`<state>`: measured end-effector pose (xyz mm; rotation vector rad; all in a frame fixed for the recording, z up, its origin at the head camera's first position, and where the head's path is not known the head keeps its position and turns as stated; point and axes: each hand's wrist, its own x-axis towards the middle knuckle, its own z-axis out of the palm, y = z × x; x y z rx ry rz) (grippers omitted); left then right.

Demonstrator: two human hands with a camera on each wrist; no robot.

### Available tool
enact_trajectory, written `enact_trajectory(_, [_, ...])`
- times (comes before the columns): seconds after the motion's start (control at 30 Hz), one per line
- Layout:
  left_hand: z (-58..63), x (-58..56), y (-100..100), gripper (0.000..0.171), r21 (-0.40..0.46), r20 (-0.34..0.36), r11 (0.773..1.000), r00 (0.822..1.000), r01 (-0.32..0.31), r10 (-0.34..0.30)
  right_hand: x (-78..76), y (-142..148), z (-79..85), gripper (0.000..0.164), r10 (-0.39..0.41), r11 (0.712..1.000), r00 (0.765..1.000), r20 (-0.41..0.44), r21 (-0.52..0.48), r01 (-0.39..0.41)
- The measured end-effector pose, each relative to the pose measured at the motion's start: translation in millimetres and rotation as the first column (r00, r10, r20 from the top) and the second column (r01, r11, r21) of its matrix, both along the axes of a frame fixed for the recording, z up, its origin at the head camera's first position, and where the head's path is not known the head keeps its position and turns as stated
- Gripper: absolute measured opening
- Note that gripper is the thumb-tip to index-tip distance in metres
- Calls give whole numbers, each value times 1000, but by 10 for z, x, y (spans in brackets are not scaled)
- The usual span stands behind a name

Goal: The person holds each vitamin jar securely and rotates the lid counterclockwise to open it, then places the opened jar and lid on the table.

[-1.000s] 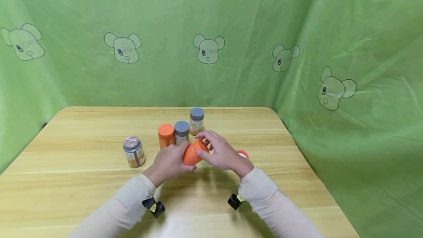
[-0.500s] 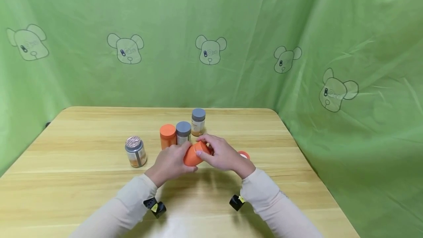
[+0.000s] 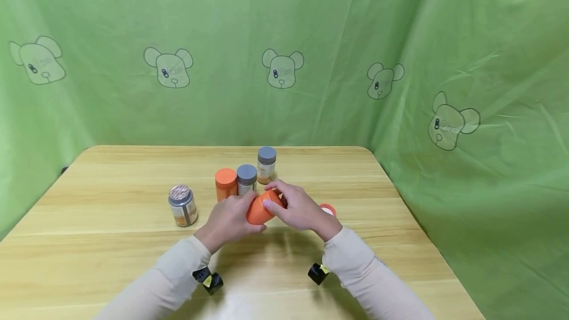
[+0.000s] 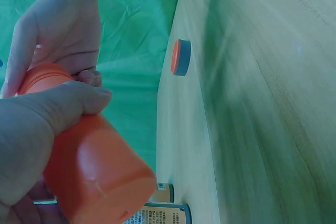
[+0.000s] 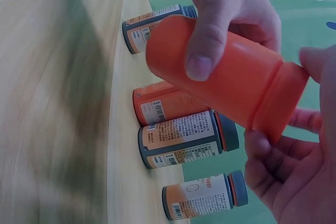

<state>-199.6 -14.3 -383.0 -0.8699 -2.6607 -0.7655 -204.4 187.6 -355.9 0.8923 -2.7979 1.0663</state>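
Observation:
Both hands hold one plain orange bottle (image 3: 257,213), tilted with its lid (image 5: 284,100) up and to the right in the head view. My left hand (image 3: 228,221) grips the body, its thumb (image 4: 79,103) lying across the side. At the other end, my right hand (image 3: 299,208) pinches the orange lid between thumb and fingertips. A loose cap (image 4: 181,57), grey outside and orange-red within, lies upturned on the table beyond the right wrist. Just behind the left hand stand an orange-lidded bottle (image 3: 225,184) and a grey-lidded bottle (image 3: 246,178), side by side.
Another grey-lidded bottle (image 3: 266,164) stands farther back. To the left is a lidless bottle (image 3: 182,206) with a silvery foil seal over its mouth. The wooden table (image 3: 111,260) meets a green curtain (image 3: 222,107) at the back and right.
The head view has shifted slightly. Both hands keep their hold on the orange bottle, with only a slight shift of the right fingers at the lid. The standing bottles have stayed put.

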Motion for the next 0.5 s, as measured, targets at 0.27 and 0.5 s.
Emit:
enact_trajectory(0.27, [-14, -17, -12, 62, -15, 20, 1000, 1000, -1, 1, -23, 16, -16, 38, 71, 997, 997, -24, -7, -71])
enact_trajectory(0.5, [-28, -18, -7, 61, -10, 13, 1000, 1000, 1, -1, -27, 22, -47, 37, 69, 997, 997, -44, -19, -70])
